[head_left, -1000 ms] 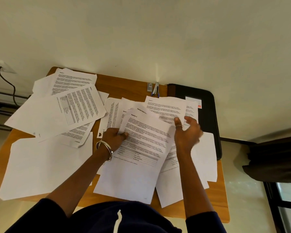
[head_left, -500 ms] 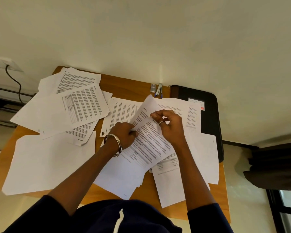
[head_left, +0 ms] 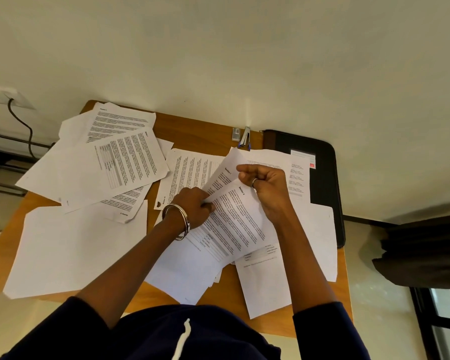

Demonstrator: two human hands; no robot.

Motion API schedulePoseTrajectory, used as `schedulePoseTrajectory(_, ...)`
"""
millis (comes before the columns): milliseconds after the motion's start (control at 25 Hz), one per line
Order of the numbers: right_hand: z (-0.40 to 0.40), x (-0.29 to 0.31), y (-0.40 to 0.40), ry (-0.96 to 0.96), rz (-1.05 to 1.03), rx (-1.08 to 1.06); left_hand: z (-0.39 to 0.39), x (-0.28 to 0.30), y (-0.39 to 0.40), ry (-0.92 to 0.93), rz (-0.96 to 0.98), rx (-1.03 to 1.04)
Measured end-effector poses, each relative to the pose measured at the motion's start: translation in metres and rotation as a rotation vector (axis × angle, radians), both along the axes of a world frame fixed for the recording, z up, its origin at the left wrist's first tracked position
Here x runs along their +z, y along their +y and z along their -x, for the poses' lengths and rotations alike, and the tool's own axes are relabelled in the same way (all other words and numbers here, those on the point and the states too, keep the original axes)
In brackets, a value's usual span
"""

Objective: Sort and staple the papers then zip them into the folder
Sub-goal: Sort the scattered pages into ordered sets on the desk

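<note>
Printed sheets lie scattered over a wooden table (head_left: 213,131). Near its middle I hold a small sheaf of papers (head_left: 234,224) between both hands. My left hand (head_left: 192,206), with a metal bangle on the wrist, pinches the sheaf's left edge. My right hand (head_left: 268,188), wearing a ring, grips the top corner of the front sheet headed "Section 4" and peels it off the "Section 1" sheet (head_left: 225,170) behind. A small stapler (head_left: 245,137) stands at the table's far edge by the wall. The black zip folder (head_left: 325,183) lies at the right, partly under papers.
A loose pile of printed pages (head_left: 109,165) covers the far left, with a blank sheet (head_left: 76,250) in front of it. More sheets (head_left: 320,237) overlap the folder. A small staple box (head_left: 236,133) sits beside the stapler. A wall socket with a cable (head_left: 21,120) is at far left.
My right hand went from open above the pages to pinching the top sheet's corner. The sheaf has been turned and lifted, and the front sheet now separates from the one behind.
</note>
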State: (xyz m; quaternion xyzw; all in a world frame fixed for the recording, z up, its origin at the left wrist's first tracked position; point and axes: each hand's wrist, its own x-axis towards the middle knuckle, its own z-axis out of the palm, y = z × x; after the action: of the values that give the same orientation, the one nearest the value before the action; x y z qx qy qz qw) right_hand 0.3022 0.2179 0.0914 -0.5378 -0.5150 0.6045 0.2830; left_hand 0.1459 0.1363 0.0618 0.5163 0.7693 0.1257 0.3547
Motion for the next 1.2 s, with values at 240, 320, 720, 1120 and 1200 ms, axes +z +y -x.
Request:
schedulePoseTrajectory(240, 0.0, 0.005, 0.007, -0.043, 0.072, 0.05, -0.002, 0.001, -0.001, -0.012, 0.001, 0.014)
schedulePoseTrajectory(320, 0.001, 0.006, 0.008, -0.06, 0.071, 0.041, -0.002, 0.001, -0.001, -0.028, 0.004, 0.029)
schedulePoseTrajectory(720, 0.009, 0.008, 0.013, -0.072, 0.158, -0.054, -0.001, -0.005, -0.002, -0.079, 0.013, 0.047)
schedulePoseTrajectory(1120, -0.012, 0.001, 0.014, -0.088, 0.019, -0.234, 0.005, -0.013, -0.003, -0.235, -0.019, 0.242)
schedulePoseTrajectory(1200, -0.035, -0.012, 0.005, -0.116, -0.046, -0.414, 0.014, -0.018, -0.005, -0.412, -0.056, 0.376)
